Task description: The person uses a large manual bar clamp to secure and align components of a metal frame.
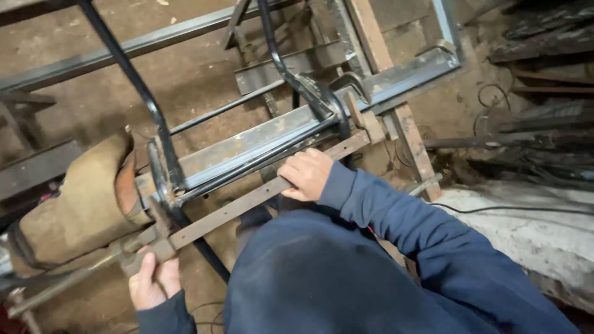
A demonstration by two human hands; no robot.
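Left hand: your left hand (153, 281) sits at about 7 o'clock in the view, fingers curled around the rusty end block of the long bar clamp (247, 201) — closed on it, thumb toward the bar.
Right hand: your right hand (305, 173) lies near the centre, fingers folded over the flat bar of the same clamp, pressing it against the work.
Clamp position: the bar runs from 8 o'clock up toward 1 o'clock, just below and alongside the grey steel channel (291, 127), touching the frame at both ends as far as can be seen.
Frame: black bent tubes (162, 133) cross the channel at 9 o'clock and at 12 o'clock; the bar lies across both.
Doing it well: keep the bar parallel to the channel and flat on it — judging from the angle, a twist at your left end would pull the tubes out of square. Hold steady with the right hand while the left works the end block.
Nearby: a tan leather pouch or glove (80, 204) rests at 9 o'clock, touching the clamp's left end; a black cable (513, 208) trails at 3 o'clock over a pale concrete ledge (526, 229).
Packages, labels, signs: none can be seen anywhere in view.
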